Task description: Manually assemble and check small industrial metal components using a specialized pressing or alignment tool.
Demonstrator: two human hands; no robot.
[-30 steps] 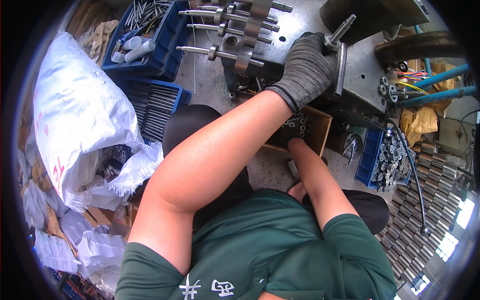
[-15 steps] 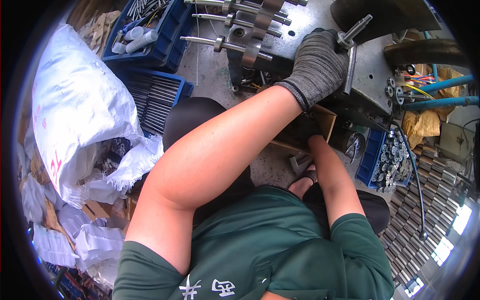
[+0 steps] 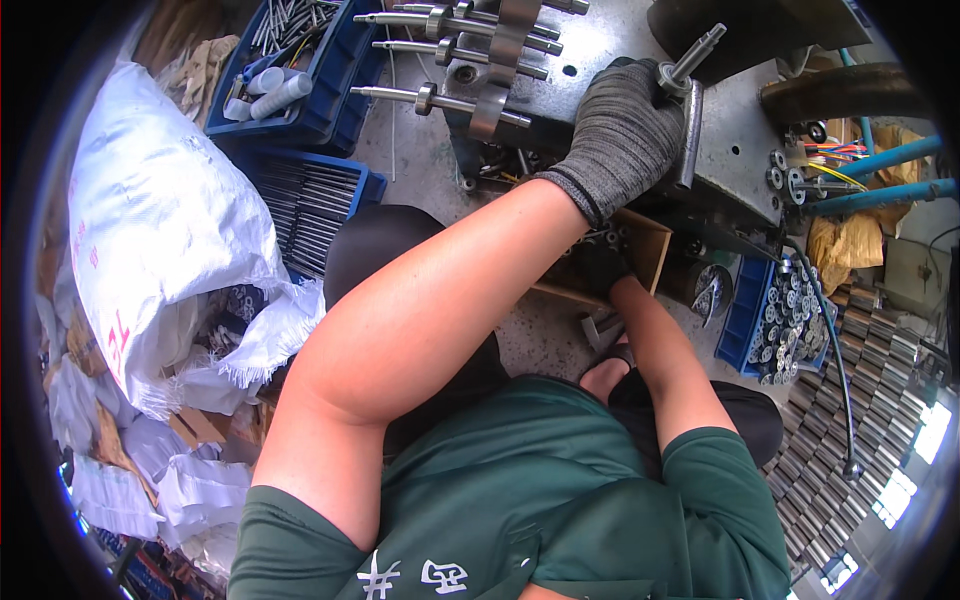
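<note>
Since half a second ago the left hand (image 3: pixel 622 125) in its grey knit glove has stayed at the machine's upright metal plate (image 3: pixel 690 135), while the view has slid a little so the machine sits higher in the picture. That grip is clamped together over the near edge of the plate, right under the short stepped steel shaft (image 3: pixel 695 55) that sticks up and away from the fingers. The shaft is bright, round, narrower toward its tip, and seated in a collar at the plate's top. The room here is tight: left of the grip a rack of long steel spindles (image 3: pixel 455 60) juts out close by, and beyond the grip the dark machine housing (image 3: pixel 740 25) closes in. The grey steel surface (image 3: pixel 735 150) continues to the right of the plate. Below the grip, toward the body, the right hand (image 3: pixel 600 262) in a dark glove reaches into a brown cardboard box (image 3: pixel 650 245) of small metal parts; whether that grip is apart or together cannot be told. Right of the box stands a blue bin (image 3: pixel 745 315) of metal rings.
</note>
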